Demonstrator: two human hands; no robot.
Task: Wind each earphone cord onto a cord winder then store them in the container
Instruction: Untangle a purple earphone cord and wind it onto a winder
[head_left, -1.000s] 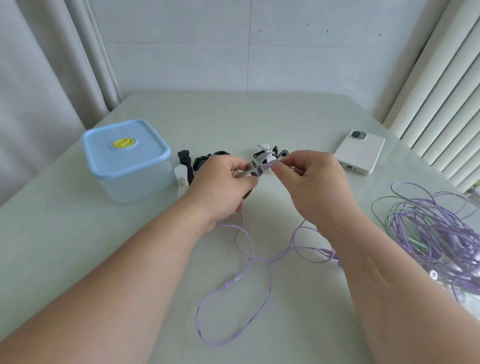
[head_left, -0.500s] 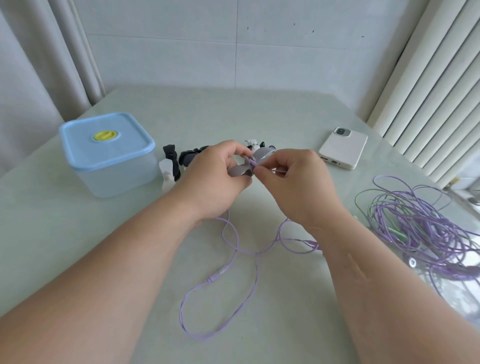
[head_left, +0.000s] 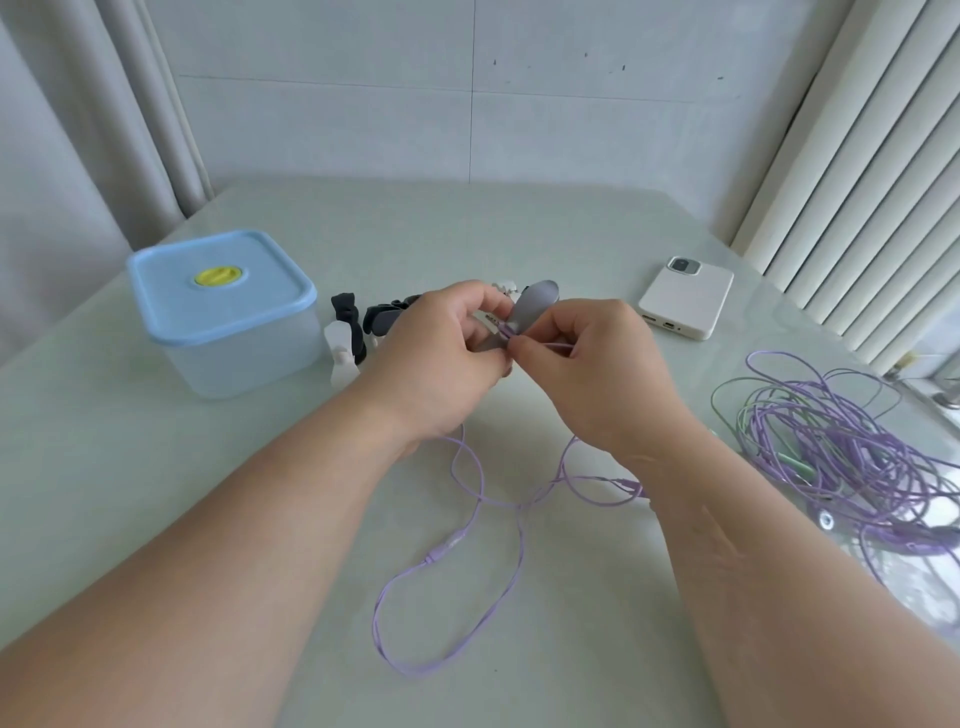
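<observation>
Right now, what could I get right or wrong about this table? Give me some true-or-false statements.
1. The container has its lid on. True.
2. The phone lies left of the container. False: it lies far to its right.
3. The left hand holds a grey winder. True.
4. The purple cord is fully wound. False: most of it lies loose on the table, and the right hand pinches it at the winder.
5. The tangle of cords sits in the container. False: it lies on the table at the right.
</observation>
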